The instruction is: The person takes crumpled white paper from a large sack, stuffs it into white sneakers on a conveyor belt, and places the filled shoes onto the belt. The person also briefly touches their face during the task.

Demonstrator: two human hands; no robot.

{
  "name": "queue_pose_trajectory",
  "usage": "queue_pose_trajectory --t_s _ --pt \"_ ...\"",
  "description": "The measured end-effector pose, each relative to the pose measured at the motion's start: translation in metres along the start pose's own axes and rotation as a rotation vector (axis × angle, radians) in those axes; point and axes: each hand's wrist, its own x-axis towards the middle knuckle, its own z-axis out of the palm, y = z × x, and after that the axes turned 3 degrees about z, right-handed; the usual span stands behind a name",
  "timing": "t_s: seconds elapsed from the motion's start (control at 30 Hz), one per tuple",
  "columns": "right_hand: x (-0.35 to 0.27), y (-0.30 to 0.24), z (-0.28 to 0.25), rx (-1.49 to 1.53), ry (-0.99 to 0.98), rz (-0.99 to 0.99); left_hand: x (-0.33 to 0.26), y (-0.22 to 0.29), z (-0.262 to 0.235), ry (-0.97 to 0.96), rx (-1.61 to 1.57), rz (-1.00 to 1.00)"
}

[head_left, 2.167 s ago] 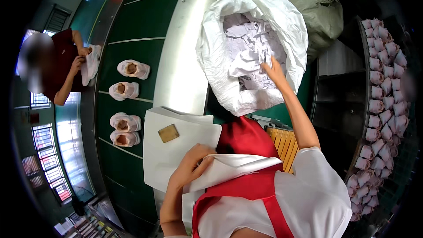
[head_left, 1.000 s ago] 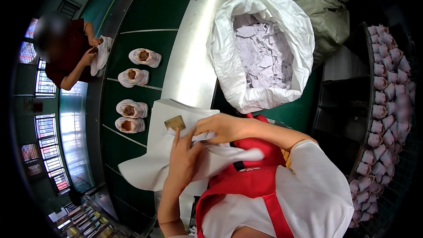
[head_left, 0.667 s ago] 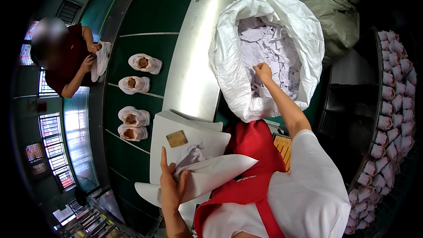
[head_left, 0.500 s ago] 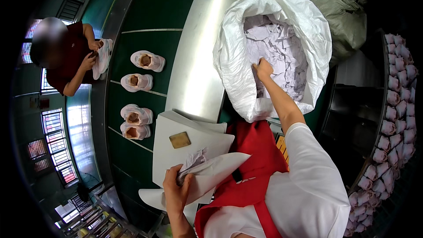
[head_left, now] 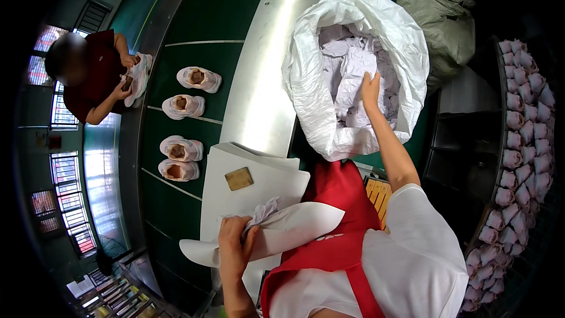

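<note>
While the right hand (head_left: 370,89) reaches far into the big white sack (head_left: 306,82) of crumpled paper (head_left: 353,65), the work is best done by pinching one wad cleanly off the heap, not dragging several along, and by keeping the near sheet flat so it does not slide. Its fingers (head_left: 373,80) lie loosely spread on the crumpled paper; whether they have closed on a piece I cannot tell. The left hand (head_left: 234,241), near and to the left, has its fingers curled tight around a small wad of tissue (head_left: 263,208) together with the edge of a white sheet (head_left: 294,227), which lies on the stack of sheets (head_left: 235,200) on the surface (head_left: 259,82), just beside a small brown block (head_left: 239,178).
</note>
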Motion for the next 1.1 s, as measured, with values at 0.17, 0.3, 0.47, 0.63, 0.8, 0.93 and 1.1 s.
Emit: queue_pose_trajectory --t_s 0.17,0.3,0.47,0.63,0.8,0.93,1.1 --pt "0.018 -0.062 -0.067 -0.523 -0.382 -0.285 -0.002 0.001 0.005 0.080 -0.021 0.181" --pt "-0.049 -0.179 -0.084 -0.105 -0.478 -0.433 -0.007 0.007 0.008 -0.018 0.024 0.326" --pt "-0.227 -0.283 -0.114 -0.071 -1.530 -0.792 -0.032 0.007 0.022 0.280 0.249 0.398" --pt "-0.317 -0.342 -0.118 -0.096 -1.889 -0.762 -0.085 -0.013 0.024 0.740 0.262 0.172" --pt "-0.340 -0.374 -0.127 0.331 -1.359 -1.123 -0.121 -0.029 -0.001 0.966 0.397 -0.209" --pt "-0.363 -0.352 -0.130 0.219 -1.548 -1.391 -0.126 -0.002 -0.002 1.153 -0.110 -0.203" --pt "-0.391 -0.298 -0.086 0.350 -2.263 -0.696 -0.124 0.018 -0.004 1.249 -1.159 0.002"
